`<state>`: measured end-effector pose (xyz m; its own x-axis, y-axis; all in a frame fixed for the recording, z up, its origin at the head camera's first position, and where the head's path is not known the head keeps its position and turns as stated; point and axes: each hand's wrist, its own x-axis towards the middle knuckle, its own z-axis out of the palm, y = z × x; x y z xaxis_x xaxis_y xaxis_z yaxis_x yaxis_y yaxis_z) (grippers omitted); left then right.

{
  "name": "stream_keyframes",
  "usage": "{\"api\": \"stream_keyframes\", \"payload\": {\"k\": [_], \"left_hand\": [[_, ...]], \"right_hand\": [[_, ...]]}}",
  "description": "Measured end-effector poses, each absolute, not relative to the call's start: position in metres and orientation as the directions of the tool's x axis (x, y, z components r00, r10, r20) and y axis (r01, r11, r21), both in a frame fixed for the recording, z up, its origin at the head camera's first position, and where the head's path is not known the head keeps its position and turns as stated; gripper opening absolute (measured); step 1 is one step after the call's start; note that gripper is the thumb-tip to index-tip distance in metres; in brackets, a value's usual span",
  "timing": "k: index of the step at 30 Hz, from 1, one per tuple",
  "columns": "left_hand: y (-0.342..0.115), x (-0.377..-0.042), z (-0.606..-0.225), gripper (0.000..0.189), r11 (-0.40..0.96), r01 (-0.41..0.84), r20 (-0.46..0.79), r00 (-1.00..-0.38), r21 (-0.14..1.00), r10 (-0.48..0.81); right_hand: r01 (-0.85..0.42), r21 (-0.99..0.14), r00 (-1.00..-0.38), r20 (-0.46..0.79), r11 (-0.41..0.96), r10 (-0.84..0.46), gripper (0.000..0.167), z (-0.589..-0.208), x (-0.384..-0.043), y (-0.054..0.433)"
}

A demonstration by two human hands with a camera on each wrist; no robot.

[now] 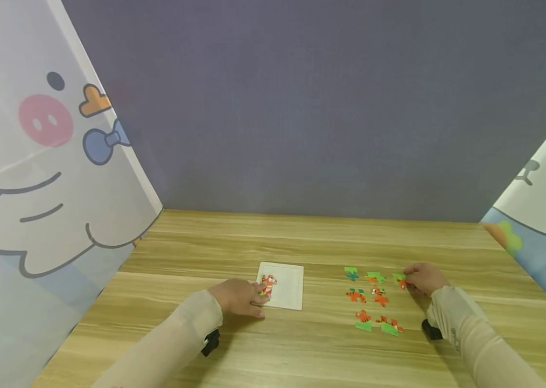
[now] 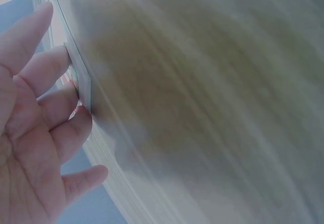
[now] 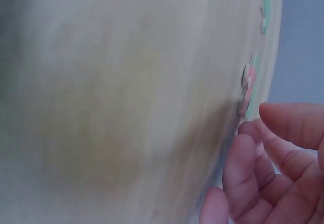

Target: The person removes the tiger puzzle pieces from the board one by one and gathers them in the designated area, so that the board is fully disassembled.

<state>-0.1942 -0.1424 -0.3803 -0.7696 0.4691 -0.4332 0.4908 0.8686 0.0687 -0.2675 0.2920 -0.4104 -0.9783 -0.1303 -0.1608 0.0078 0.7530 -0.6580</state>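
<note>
The left hand (image 1: 239, 296) lies at the left edge of a white square puzzle tray (image 1: 288, 285), its fingertips on the rim and on an orange-and-red puzzle piece (image 1: 267, 281) set in the tray. From the left wrist, its fingers (image 2: 58, 105) look spread and loosely bent against the tray's side. Over on the right, the right hand (image 1: 424, 277) has its fingertips right at a green-and-orange puzzle piece (image 1: 400, 280) on the table. In the right wrist view, the thumb stands apart from the bent fingers (image 3: 240, 153), and a piece (image 3: 247, 90) lies just beyond them.
Several loose pieces lie between the hands in rough rows, among them a green-and-teal piece (image 1: 351, 274), an orange striped piece (image 1: 356, 296) and a wider orange-and-green piece (image 1: 390, 326). A grey panel (image 1: 302, 108) rises behind the wooden table (image 1: 297, 350); printed cloths flank both sides.
</note>
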Motion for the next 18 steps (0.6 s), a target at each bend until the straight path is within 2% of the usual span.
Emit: {"api": "stream_keyframes", "payload": {"k": [10, 18], "left_hand": [[-0.142, -0.196, -0.380, 0.053, 0.875, 0.477, -0.432, -0.774, 0.081, 0.462], [-0.141, -0.194, -0.379, 0.053, 0.883, 0.463, -0.441, -0.778, 0.078, 0.447]], "right_hand": [[-0.101, -0.535, -0.984, -0.072, 0.839, -0.165, 0.043, -0.395, -0.263, 0.269], [-0.209, -0.466, -0.977, 0.066, 0.860, -0.202, 0.037, -0.388, -0.255, 0.232]]}}
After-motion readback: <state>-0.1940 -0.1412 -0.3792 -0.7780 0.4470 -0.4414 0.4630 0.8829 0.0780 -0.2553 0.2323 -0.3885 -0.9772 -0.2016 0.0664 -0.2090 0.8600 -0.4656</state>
